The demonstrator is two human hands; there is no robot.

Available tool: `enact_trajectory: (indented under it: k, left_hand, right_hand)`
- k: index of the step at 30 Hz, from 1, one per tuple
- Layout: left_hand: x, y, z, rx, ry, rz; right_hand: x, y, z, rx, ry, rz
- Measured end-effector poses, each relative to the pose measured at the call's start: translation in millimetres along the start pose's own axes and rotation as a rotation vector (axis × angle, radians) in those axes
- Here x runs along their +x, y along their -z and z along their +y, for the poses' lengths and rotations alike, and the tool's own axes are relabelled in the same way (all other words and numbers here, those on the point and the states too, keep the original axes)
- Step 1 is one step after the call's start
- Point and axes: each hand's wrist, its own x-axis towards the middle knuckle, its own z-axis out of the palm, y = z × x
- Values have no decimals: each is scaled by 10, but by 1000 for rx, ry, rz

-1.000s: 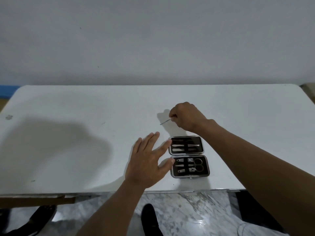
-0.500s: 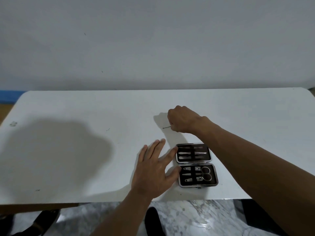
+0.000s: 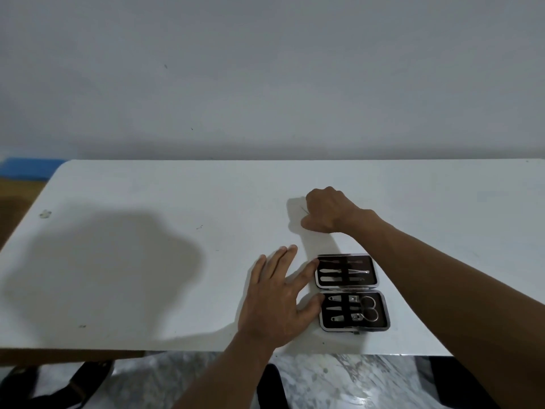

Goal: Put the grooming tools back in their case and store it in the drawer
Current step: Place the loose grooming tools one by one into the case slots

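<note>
An open grooming case (image 3: 352, 292) lies near the white table's front edge, with dark lining and several metal tools strapped in both halves, among them small scissors (image 3: 370, 310). My left hand (image 3: 280, 299) rests flat on the table beside the case, fingers spread, index and thumb tips touching its left rim. Beyond the case, my right hand (image 3: 327, 209) is closed into a fist on a thin metal grooming tool (image 3: 304, 210); only a short tip shows at the left of the fist.
The white table (image 3: 132, 261) runs up to a plain grey wall. A dark shadow falls on its left part. Below the front edge I see marbled floor (image 3: 339, 379) and dark footwear (image 3: 73, 385). No drawer is in view.
My right hand has drawn the thin tool further into the fist, so less of it sticks out. My left hand has slid right until its fingers touch the case.
</note>
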Motion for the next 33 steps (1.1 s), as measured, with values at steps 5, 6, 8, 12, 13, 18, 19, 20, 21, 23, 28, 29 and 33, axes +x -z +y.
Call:
enact_trajectory:
  k: [5, 6, 8, 12, 13, 18, 19, 20, 21, 23, 28, 29, 33]
  left_hand:
    - [-5, -8, 8, 7, 2, 9]
    - [0, -6, -8, 7, 4, 10]
    - [5, -2, -16, 13, 6, 13]
    - [-3, -4, -6, 30, -2, 13]
    - [-2, -7, -15, 35, -5, 7]
    - [1, -41, -46, 71, -36, 4]
    - [4, -47, -49, 76, -37, 2]
    - [7, -54, -52, 81, -35, -4]
    - [7, -61, -54, 89, -30, -8]
    - [10, -72, -59, 96, -24, -7]
    - [10, -70, -54, 83, -22, 0]
    - [7, -72, -56, 83, -22, 3]
    - [7, -88, -60, 87, -23, 7]
  right_hand:
    - [-113, -20, 156, 265, -22, 107]
    - [-138, -17, 160, 282, -2, 149]
    - [-201, 5, 178, 296, 22, 239]
    - [-403, 64, 258, 364, 26, 322]
    - [-468, 71, 283, 365, 36, 341]
    - [-886, 40, 451, 340, 58, 401]
    - [-959, 18, 499, 315, 59, 406]
    - [-1022, -7, 546, 292, 58, 414]
    - [-1079, -34, 592, 274, 56, 424]
    - [-1184, -87, 670, 270, 50, 433]
    - [-1487, -201, 788, 274, 52, 363]
    - [-1531, -225, 799, 278, 45, 353]
    - [-1629, -294, 829, 305, 9, 336]
